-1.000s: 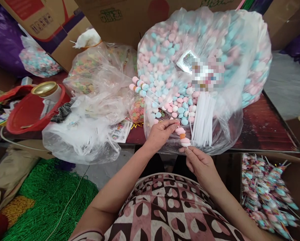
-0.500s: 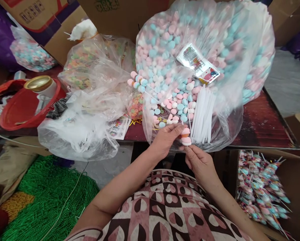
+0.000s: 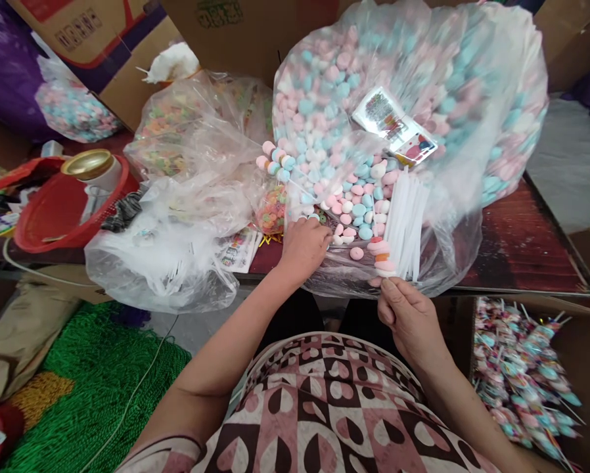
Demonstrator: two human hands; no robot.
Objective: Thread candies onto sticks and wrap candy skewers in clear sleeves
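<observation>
My right hand [image 3: 407, 313] pinches the bottom of a candy skewer [image 3: 382, 255], a thin stick stacked with pink, orange and white candies, held upright at the table's front edge. My left hand [image 3: 303, 246] reaches into the mouth of a large clear bag [image 3: 453, 217] of pink, blue and white candies [image 3: 354, 197]; its fingers curl down among loose pieces, and what they hold is hidden. A bundle of white sticks [image 3: 404, 223] lies inside the bag just right of the skewer. A finished skewer [image 3: 274, 161] rests on the plastic further back.
Crumpled clear bags [image 3: 177, 236] with ring candies lie left of the big bag. A red basket [image 3: 58, 210] with a gold-lidded jar [image 3: 89, 168] sits far left. A cardboard box of wrapped skewers [image 3: 521, 374] stands at lower right. Green beads [image 3: 88, 381] lie on the floor.
My left hand let go of the skewer's top and moved left and forward into the loose candies. My right hand shifted the skewer slightly right.
</observation>
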